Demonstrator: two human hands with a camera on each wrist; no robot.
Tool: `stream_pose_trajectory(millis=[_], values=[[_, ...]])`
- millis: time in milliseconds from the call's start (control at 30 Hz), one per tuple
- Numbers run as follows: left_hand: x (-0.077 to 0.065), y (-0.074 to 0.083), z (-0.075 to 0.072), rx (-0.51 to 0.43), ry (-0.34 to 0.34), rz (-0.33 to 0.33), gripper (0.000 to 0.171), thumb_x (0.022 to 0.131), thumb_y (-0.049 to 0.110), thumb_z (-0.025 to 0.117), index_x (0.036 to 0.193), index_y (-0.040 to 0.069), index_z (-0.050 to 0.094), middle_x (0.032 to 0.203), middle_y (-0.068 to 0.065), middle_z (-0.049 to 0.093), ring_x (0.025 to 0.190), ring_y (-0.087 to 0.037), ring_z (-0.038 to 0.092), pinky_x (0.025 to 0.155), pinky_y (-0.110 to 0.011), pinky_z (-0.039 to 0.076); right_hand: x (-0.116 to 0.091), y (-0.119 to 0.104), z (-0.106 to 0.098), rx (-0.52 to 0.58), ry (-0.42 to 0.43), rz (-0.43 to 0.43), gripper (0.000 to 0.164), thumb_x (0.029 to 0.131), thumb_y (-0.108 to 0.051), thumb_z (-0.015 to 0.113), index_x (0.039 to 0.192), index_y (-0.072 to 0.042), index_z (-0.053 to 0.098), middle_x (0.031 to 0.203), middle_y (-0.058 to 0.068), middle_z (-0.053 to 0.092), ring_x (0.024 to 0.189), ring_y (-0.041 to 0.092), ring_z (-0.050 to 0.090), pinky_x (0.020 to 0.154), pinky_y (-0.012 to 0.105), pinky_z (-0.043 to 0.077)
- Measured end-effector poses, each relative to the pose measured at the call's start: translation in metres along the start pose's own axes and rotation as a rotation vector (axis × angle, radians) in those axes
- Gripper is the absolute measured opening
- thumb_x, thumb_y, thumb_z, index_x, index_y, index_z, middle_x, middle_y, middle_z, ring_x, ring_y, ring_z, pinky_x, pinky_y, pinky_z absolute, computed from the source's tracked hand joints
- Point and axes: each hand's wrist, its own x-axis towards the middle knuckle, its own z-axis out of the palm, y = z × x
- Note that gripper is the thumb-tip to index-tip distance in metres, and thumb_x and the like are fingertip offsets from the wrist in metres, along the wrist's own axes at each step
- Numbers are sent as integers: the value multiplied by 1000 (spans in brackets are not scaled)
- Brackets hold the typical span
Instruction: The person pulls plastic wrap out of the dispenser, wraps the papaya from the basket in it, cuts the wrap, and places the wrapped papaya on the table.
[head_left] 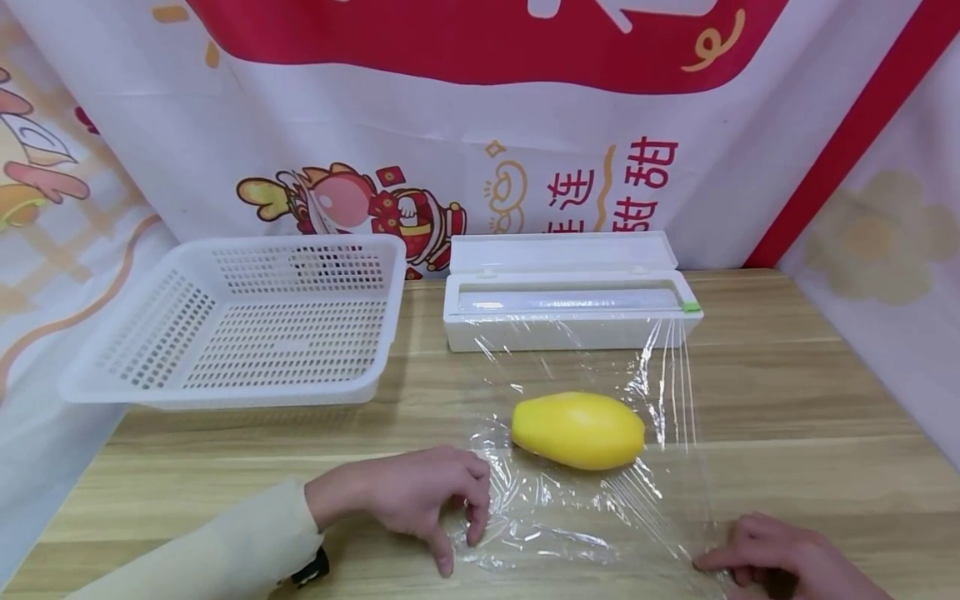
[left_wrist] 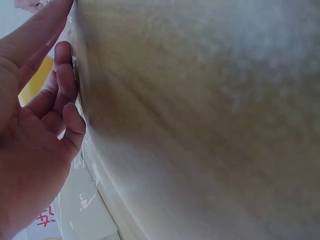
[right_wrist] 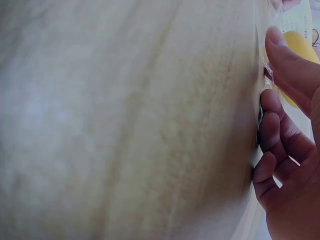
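Note:
A yellow papaya-shaped fruit lies on its side on a sheet of clear plastic wrap spread across the table. The sheet runs back to a white wrap dispenser box, whose lid stands raised. My left hand is at the sheet's near left edge, bent fingers touching it and thumb apart; in the left wrist view those fingers look loosely bent. At the near right corner, my right hand pinches the wrap by thumb and index finger; bunched film shows beside the thumb. The index fingertip is mostly hidden.
A white plastic basket with perforated sides stands at the left back of the wooden table. Behind the dispenser hangs a printed cloth. A green piece sits at the dispenser's right end.

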Motion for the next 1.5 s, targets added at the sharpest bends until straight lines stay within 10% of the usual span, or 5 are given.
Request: stream_pose_trajectory(millis=[667,800,1033,1267,1500], values=[[-2,6,-7,-71,47,1,11,86,28,87,83,27,77,91,20,57,87,8,51,84,-11,48,8,-5,2,6,129,-72,54,62,8,94,105,-23,83,98,-17,63,84,-8,58,65,8,44],[-6,6,-13,-172,118,1,9,89,25,85,86,26,76,95,19,61,93,6,56,90,-17,54,9,-11,-2,-16,143,15,55,63,11,92,102,-26,82,104,-15,61,89,-3,59,70,13,46],[-11,5,-22,-230,299,56,12,90,18,84,87,25,74,99,14,65,95,-5,63,88,-23,58,16,-29,-13,-124,214,408,44,75,2,91,95,-35,82,108,-16,64,89,-1,58,69,12,45],[-12,2,-30,-224,465,68,11,93,21,81,89,23,71,99,10,69,92,-6,61,80,-28,56,32,-41,-23,-149,339,357,49,72,17,86,94,-27,80,109,-7,66,78,-2,54,59,19,42],[-7,-4,-34,-325,556,70,15,96,12,78,96,22,66,102,2,71,97,-11,62,77,-29,51,46,-42,-28,-105,375,503,30,87,6,82,96,-22,80,111,-7,70,89,0,60,65,19,44]])
